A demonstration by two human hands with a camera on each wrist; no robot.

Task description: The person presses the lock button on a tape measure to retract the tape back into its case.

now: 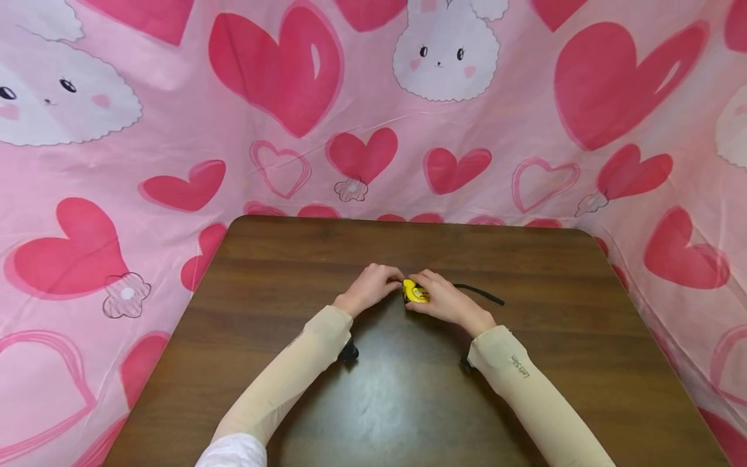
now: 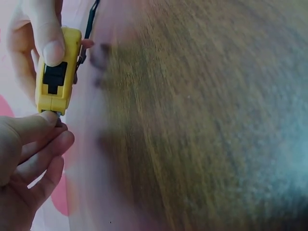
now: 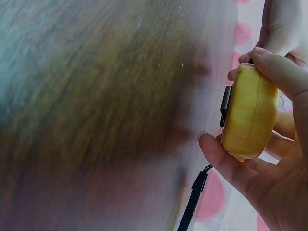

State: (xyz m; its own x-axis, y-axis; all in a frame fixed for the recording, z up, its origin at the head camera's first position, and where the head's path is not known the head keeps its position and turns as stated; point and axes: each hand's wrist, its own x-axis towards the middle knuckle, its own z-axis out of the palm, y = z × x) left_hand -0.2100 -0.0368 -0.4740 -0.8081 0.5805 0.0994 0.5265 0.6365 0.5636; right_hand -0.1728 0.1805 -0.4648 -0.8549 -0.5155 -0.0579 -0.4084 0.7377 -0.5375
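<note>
A yellow tape measure (image 1: 415, 292) with black trim is held over the far middle of the table. My right hand (image 1: 448, 299) grips its case. In the left wrist view, the right thumb (image 2: 54, 50) lies on the black lock slider (image 2: 54, 77). My left hand (image 1: 369, 287) is at the case's mouth, where thumb and fingers pinch the end tab (image 2: 58, 115) of the tape; no length of blade shows outside. A black wrist strap (image 3: 191, 204) hangs from the case and trails off to the right in the head view.
The brown wood-grain table (image 1: 373, 402) has rounded far corners. Pink cloth (image 1: 397, 117) with hearts and rabbits hangs behind it and along both sides. A dark wrist camera (image 1: 349, 351) sits under the left sleeve's cuff, and another (image 1: 467, 363) under the right cuff.
</note>
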